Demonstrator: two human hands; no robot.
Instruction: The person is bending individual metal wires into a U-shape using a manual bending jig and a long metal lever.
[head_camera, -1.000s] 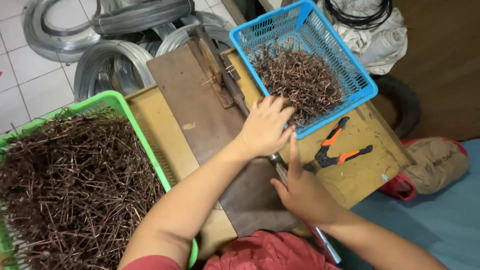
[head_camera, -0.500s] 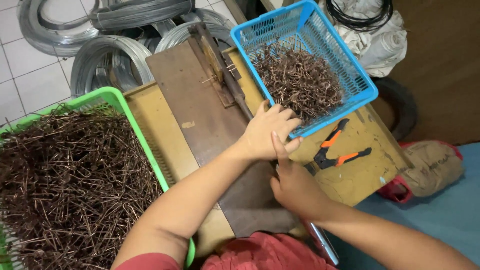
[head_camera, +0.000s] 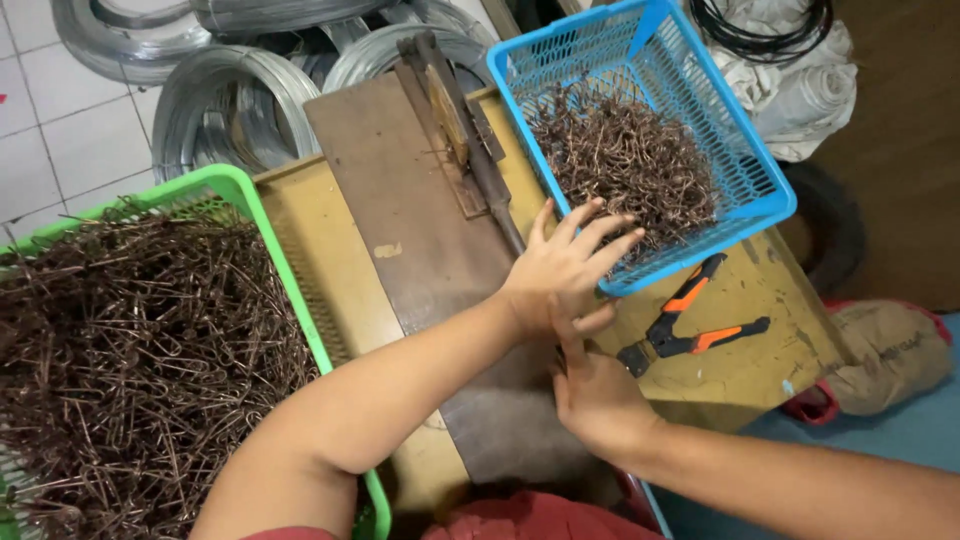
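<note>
Blue basket (head_camera: 745, 175) rim under splayed left hand (head_camera: 565, 270), right hand (head_camera: 595, 395) grip unclear, on dark board (head_camera: 400, 190)

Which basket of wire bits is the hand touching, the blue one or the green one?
The blue basket. The left hand spreads its fingers over its near edge, while the green basket sits untouched beyond the arm.
</note>
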